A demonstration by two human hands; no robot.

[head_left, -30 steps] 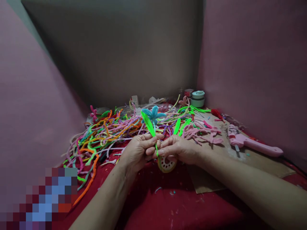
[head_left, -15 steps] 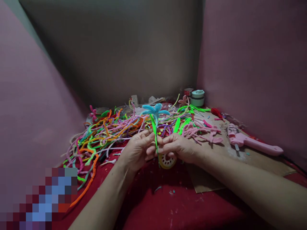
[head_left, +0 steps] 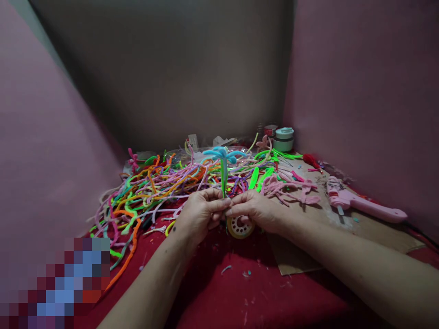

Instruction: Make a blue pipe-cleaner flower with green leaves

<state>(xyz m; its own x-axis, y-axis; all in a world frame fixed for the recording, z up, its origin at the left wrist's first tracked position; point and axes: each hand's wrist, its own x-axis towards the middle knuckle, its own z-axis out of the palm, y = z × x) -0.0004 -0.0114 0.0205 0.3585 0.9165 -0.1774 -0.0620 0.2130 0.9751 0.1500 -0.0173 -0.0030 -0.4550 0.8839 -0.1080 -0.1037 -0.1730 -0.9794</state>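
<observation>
A blue fuzzy pipe-cleaner flower (head_left: 219, 153) stands upright on its stem in front of me, with a green pipe-cleaner leaf (head_left: 224, 176) against the stem. My left hand (head_left: 202, 210) pinches the lower stem between thumb and fingers. Close beside it, my right hand (head_left: 255, 208) has thumb and forefinger together at the stem. A yellow-edged roll of tape (head_left: 242, 227) with a white, holed core sits against the curled lower fingers of that hand. The fingers partly hide the bottom of the stem and the top of the roll.
A tangled heap of coloured pipe cleaners (head_left: 151, 187) spreads to the left and behind. On the right, a pink glue gun (head_left: 366, 205) lies on cardboard (head_left: 295, 260), near pink pipe-cleaner pieces (head_left: 291, 189) and green leaves (head_left: 264, 178). A lidded jar (head_left: 284, 139) stands at the back.
The flower has turned and sunk slightly, so its leaf now covers the front of the stem. My left fingers have shifted and closed nearer to my right fingertips.
</observation>
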